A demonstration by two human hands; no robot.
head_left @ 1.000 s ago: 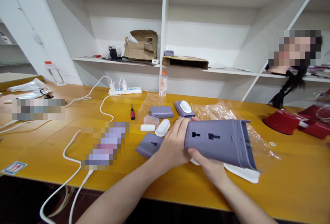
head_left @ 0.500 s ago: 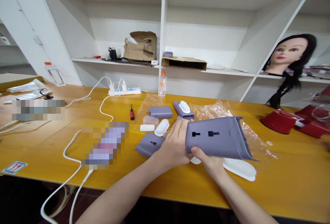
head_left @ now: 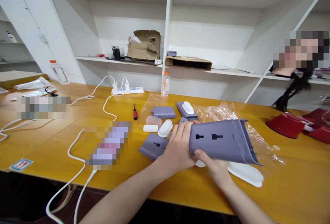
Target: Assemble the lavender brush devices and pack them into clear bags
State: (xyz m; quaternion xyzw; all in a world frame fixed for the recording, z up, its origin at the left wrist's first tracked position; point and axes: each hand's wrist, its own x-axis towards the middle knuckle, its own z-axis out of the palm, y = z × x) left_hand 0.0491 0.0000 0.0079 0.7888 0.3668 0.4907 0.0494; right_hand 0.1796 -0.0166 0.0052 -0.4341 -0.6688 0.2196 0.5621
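A tapered purple-grey plastic housing (head_left: 227, 138) with two black keyhole-shaped slots is held sideways above the table, its wider end to the right. My left hand (head_left: 179, 148) is closed around its narrower left end. From below, my right hand (head_left: 216, 167) grips the same housing, thumb on the near lower edge and other fingers hidden. Behind my left hand lies a similar purple-grey housing (head_left: 152, 146). A white oval plastic piece (head_left: 247, 174) rests on the table just beyond my right wrist. Another white oval cap (head_left: 165, 127) lies past my left hand.
More purple-grey parts (head_left: 163, 112), a red-handled screwdriver (head_left: 135, 112) and crinkled clear plastic (head_left: 216, 110) lie farther back. A blurred-out phone-like object (head_left: 109, 145) with a white cable is at left. A power strip (head_left: 129, 90), a bottle (head_left: 165, 85) and red items (head_left: 286, 124) stand around the table.
The whole view has shifted slightly, so everything appears a little farther right. Both hands keep the same hold on the housing, which looks tilted slightly more downward at its right end.
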